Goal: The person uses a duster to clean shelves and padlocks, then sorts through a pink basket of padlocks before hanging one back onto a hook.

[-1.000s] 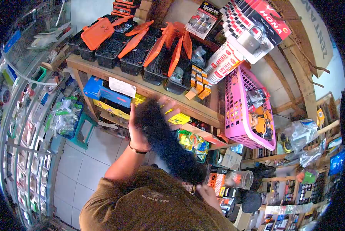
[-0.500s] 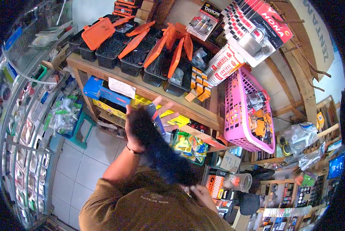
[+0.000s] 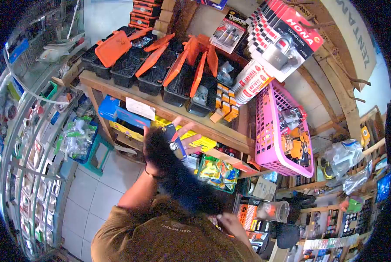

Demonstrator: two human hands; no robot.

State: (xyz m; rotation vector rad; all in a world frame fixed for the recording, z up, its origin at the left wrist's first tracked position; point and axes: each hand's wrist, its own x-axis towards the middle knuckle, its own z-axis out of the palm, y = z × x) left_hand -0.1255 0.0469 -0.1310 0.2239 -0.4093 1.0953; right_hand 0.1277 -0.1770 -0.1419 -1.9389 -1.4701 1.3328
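Note:
A long, dark blue-black fluffy thing (image 3: pixel 184 181) runs diagonally in front of my chest; its exact kind does not show. My left hand (image 3: pixel 154 168) supports its upper end, thumb on one side and fingers spread on the other. A dark blue printed card label (image 3: pixel 174 140) with a red edge lies against that end, over the fingers. At the lower end, my right hand (image 3: pixel 231 223) has its fingers closed on the thing. Part of that grip is hidden by the fluff and motion blur.
Black bins with orange lids (image 3: pixel 151 78) line the wooden shelf (image 3: pixel 117 89) ahead. A pink basket (image 3: pixel 274 153) of packaged goods hangs to the right, below padlock cards (image 3: pixel 287 48). A glass display case (image 3: pixel 29 174) stands left, near a green stool (image 3: pixel 100 153).
The card label has turned to show more of its printed face. The fluffy thing's upper part has shifted slightly between my hands, and the view has tilted a little.

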